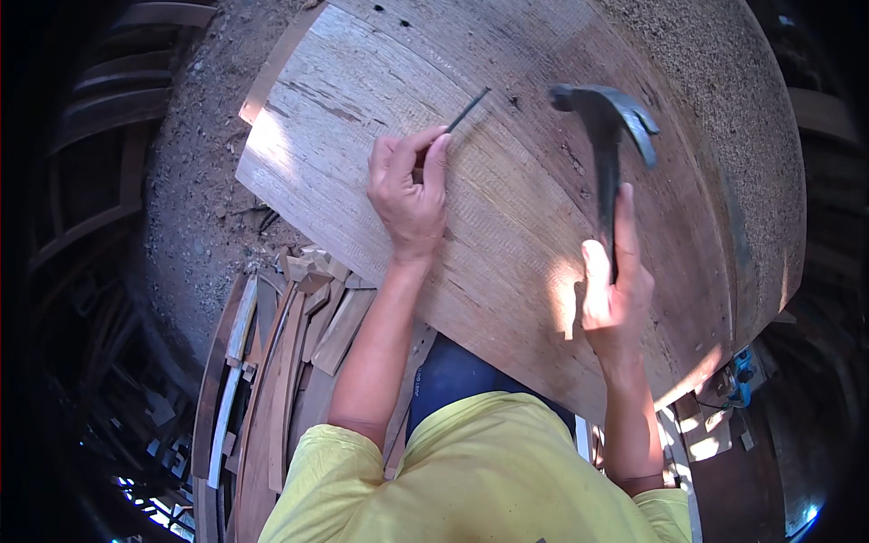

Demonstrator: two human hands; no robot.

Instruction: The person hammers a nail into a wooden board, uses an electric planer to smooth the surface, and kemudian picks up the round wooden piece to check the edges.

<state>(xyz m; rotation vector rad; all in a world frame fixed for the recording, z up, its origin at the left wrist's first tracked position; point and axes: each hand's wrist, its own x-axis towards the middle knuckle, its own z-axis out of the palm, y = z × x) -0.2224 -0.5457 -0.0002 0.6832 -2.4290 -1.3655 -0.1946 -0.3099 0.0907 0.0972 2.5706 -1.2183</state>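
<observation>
My left hand (pixel 409 195) pinches a thin dark metal rod (pixel 468 109) between thumb and fingers, above the wide wooden panel (pixel 507 235). The rod slants up and to the right; whether it is a nail or a punch I cannot tell. My right hand (pixel 618 294) is wrapped round the handle of a claw hammer (pixel 604 127), its index finger stretched along the shaft. The hammer is held over the panel's right part, its striking face to the left and its claw to the right, apart from the rod. A small dark mark shows in the wood close to the rod's far end.
Loose wood strips and offcuts (pixel 299 353) lie in a pile at the lower left. Gravelly ground (pixel 195 208) borders the panel on the left. A grainy brown surface (pixel 724 63) lies along its right side. A blue object (pixel 742 378) sits near the panel's lower right edge.
</observation>
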